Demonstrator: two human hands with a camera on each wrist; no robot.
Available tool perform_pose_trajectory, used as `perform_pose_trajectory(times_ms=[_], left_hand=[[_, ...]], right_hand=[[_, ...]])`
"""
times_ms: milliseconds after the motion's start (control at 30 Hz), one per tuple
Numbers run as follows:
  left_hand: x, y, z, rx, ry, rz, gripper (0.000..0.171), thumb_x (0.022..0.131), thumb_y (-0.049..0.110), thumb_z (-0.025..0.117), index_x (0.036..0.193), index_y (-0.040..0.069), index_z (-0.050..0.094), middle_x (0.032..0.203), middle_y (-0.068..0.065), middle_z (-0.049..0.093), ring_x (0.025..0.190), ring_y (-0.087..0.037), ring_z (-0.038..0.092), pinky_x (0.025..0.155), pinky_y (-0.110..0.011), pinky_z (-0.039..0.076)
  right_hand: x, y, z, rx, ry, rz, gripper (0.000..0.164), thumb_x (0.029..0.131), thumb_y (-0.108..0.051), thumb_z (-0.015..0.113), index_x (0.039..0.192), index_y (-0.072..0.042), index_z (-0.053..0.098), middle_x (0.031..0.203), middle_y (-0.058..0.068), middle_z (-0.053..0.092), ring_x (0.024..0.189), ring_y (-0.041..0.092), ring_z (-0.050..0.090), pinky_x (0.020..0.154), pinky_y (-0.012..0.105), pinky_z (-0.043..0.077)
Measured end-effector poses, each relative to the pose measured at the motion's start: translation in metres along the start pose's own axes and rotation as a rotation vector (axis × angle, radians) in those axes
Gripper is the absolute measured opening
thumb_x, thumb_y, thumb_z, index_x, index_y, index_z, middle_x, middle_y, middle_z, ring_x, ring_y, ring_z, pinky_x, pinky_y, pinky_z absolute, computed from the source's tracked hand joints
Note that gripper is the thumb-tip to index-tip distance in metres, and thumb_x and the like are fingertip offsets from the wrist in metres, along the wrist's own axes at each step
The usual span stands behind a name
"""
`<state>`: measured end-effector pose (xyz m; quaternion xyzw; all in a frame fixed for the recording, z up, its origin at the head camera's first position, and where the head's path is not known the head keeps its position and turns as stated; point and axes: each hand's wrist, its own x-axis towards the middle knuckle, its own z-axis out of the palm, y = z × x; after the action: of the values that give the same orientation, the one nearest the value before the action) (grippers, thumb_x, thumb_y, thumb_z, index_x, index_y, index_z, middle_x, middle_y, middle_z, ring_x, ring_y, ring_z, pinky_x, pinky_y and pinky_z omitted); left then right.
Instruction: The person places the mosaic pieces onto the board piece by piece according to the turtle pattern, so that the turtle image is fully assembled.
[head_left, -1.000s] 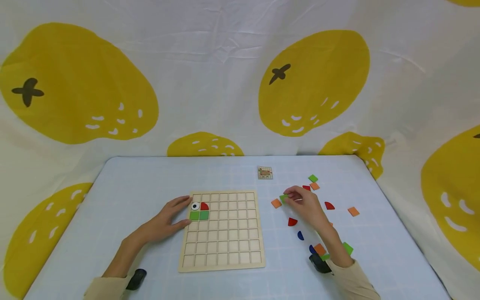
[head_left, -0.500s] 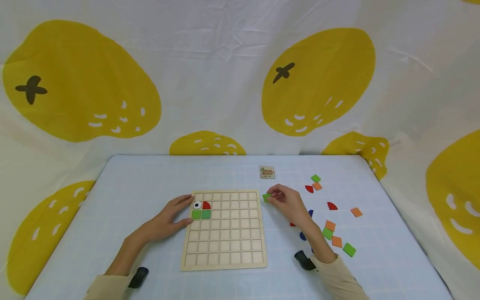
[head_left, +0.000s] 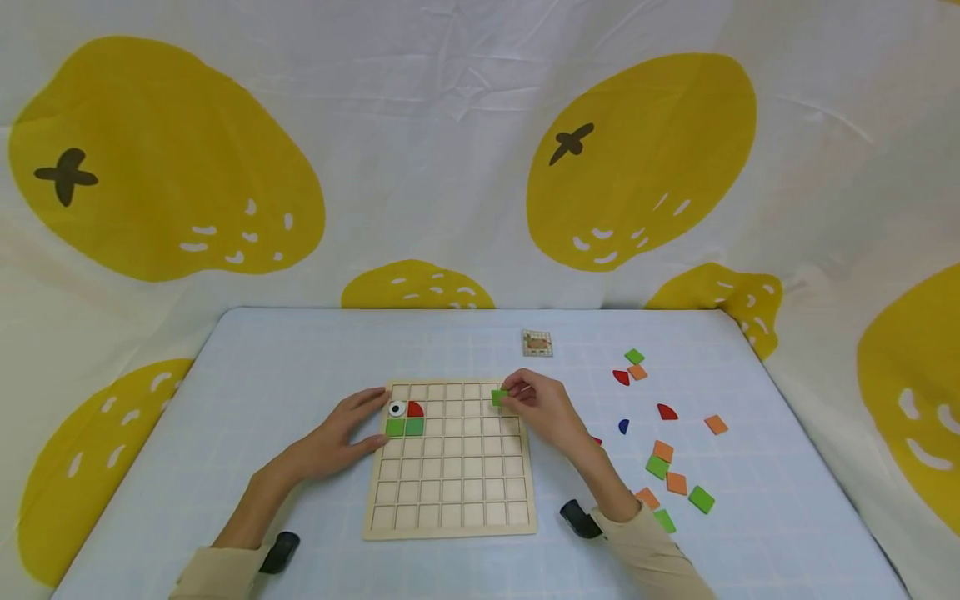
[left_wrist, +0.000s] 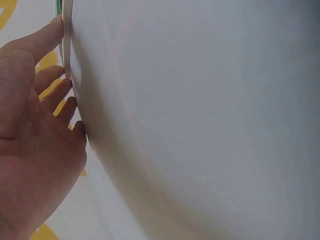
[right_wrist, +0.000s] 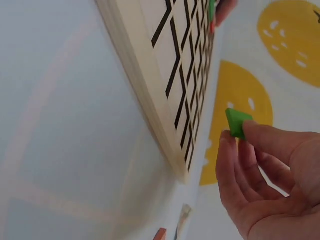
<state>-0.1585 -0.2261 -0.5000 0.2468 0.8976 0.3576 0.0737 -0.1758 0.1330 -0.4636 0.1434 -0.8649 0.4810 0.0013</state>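
Note:
A wooden grid board point(head_left: 453, 492) lies flat on the table. In its upper left cells sit a white eye tile point(head_left: 397, 409), a red quarter-circle tile point(head_left: 415, 410) and two green square tiles point(head_left: 405, 427). My left hand point(head_left: 330, 442) touches the board's left edge with thumb and fingertips, its fingers spread and relaxed. Over the board's upper right corner, my right hand point(head_left: 546, 412) pinches a green square tile point(head_left: 498, 397) between thumb and fingers. In the right wrist view that tile point(right_wrist: 237, 123) is held apart from the board.
Right of the board lie scattered tiles: several orange squares point(head_left: 716, 425), several green squares point(head_left: 701, 500), red quarter-circles point(head_left: 667, 412) and a blue half-circle point(head_left: 624, 427). A small picture card point(head_left: 537, 343) lies behind the board. A cloth with a yellow fruit print point(head_left: 641, 162) hangs at the back.
My right hand has carried the green square tile leftward, from among the scattered tiles to above the board's upper right corner. My left hand stays at the board's left edge.

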Motion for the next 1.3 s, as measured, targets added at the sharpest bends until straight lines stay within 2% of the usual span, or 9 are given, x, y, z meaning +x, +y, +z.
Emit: perform_pose_trajectory(times_ms=[367,533,833,1300], left_hand=[[0.0,-0.002,0.001,-0.004,0.006,0.022,0.069,0.1,0.026,0.07,0.156,-0.001,0.039,0.161,-0.023,0.033,0.148,-0.048,0.027,0.114,-0.068,0.028],[0.001,-0.002,0.001,0.002,-0.006,0.004,0.071,0.1,0.027,0.07,0.157,0.001,0.038,0.162,-0.022,0.031,0.149,-0.046,0.026,0.115,-0.066,0.028],[0.001,-0.002,0.0,-0.009,-0.017,-0.02,0.072,0.1,0.027,0.07,0.158,0.002,0.037,0.163,-0.021,0.029,0.15,-0.045,0.024,0.116,-0.066,0.027],[0.002,-0.008,0.001,0.0,-0.003,0.037,0.07,0.1,0.026,0.069,0.157,0.0,0.038,0.161,-0.023,0.032,0.148,-0.047,0.027,0.113,-0.068,0.029]], right_hand=[[0.006,-0.013,0.028,0.032,-0.073,-0.057,0.011,0.092,-0.005,0.077,0.101,-0.005,0.07,0.09,0.002,0.068,0.084,0.015,0.064,0.078,0.026,0.056],[0.009,-0.016,0.04,0.047,-0.11,-0.096,0.01,0.092,-0.003,0.076,0.101,-0.002,0.07,0.092,0.005,0.069,0.085,0.018,0.067,0.078,0.026,0.057],[0.012,-0.026,0.06,0.036,-0.169,-0.112,0.011,0.093,-0.001,0.074,0.103,0.0,0.07,0.094,0.007,0.071,0.086,0.02,0.068,0.078,0.024,0.057],[0.01,-0.038,0.086,0.079,-0.265,-0.111,0.011,0.093,0.001,0.073,0.104,0.003,0.071,0.094,0.009,0.071,0.084,0.016,0.066,0.076,0.023,0.054]])
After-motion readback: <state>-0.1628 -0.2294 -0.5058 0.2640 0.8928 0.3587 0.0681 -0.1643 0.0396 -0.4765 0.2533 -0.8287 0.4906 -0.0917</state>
